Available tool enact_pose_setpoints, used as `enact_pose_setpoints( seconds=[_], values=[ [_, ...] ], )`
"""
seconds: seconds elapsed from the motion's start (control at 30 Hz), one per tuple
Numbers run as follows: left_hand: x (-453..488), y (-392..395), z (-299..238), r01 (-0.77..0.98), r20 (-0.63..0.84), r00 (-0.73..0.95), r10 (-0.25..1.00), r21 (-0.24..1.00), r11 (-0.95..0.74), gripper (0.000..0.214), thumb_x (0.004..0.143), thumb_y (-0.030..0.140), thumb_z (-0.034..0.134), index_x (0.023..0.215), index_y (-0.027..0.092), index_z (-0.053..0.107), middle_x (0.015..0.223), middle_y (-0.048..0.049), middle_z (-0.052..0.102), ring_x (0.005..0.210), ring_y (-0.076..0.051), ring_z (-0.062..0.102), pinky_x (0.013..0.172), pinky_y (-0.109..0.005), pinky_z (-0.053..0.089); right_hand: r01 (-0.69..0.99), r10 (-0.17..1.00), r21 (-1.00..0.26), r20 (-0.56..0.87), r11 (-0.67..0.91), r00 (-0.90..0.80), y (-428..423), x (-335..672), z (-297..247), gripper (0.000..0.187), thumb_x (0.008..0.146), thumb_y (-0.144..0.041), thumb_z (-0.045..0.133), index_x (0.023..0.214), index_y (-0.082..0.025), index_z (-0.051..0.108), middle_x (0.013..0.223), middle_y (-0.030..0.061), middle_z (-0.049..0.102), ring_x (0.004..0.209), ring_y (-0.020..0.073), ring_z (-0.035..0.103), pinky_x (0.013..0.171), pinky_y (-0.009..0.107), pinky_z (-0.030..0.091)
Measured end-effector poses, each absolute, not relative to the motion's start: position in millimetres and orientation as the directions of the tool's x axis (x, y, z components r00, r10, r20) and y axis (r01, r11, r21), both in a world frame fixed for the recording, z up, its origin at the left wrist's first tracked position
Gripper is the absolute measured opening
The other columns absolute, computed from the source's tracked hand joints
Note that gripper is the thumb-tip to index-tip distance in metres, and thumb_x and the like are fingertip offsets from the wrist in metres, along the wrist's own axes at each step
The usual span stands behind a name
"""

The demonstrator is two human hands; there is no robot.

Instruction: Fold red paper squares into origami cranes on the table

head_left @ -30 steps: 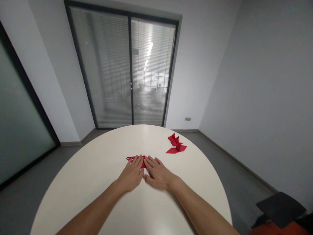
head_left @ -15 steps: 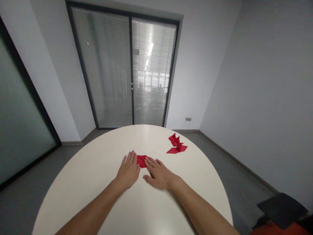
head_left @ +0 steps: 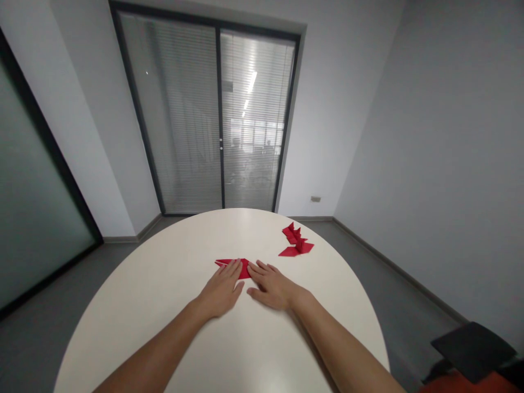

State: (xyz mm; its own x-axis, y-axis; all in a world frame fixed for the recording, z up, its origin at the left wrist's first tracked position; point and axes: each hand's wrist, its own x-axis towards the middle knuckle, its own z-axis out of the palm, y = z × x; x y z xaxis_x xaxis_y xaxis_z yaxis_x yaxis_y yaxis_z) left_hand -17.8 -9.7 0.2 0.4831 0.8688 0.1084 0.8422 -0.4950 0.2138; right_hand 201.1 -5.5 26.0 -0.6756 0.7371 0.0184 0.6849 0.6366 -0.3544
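A flat folded red napkin [head_left: 231, 263] lies near the middle of the round white table [head_left: 164, 284]. My left hand [head_left: 221, 292] lies flat on the table with its fingers stretched out, their tips pressing on the napkin's near edge. My right hand [head_left: 272, 285] rests just to the right, fingers spread flat, their tips at the napkin's right end. Both hands are open and hold nothing.
Two folded red napkins [head_left: 295, 240] sit at the table's far right, one standing in points. Beyond the table are sliding glass doors with blinds [head_left: 216, 120]. A dark chair [head_left: 470, 346] stands at the lower right, off the table's edge.
My left hand slid left off the napkin half a second ago and has come back right onto it. My right hand has shifted slightly to the right. More of the napkin's left tip shows.
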Motion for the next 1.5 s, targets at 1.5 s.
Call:
enact_pose_setpoints(
  seconds=[1.5],
  values=[
    [-27.4,-4.0,9.1,0.807,0.295,0.419,0.859,0.313,-0.501,0.039,0.096,0.020,0.044,0.127,0.024,0.066,0.135,-0.0056,0.065,0.124,-0.024,0.060,0.107,-0.040,0.044,0.685,0.784,-0.384,0.258,0.619,-0.564,18.3,227.4,29.3,0.027,0.093,-0.018,0.050,0.106,-0.022,0.074,0.102,0.0059,0.076,0.091,0.0206,0.069,0.081,0.028,0.048]
  ],
)
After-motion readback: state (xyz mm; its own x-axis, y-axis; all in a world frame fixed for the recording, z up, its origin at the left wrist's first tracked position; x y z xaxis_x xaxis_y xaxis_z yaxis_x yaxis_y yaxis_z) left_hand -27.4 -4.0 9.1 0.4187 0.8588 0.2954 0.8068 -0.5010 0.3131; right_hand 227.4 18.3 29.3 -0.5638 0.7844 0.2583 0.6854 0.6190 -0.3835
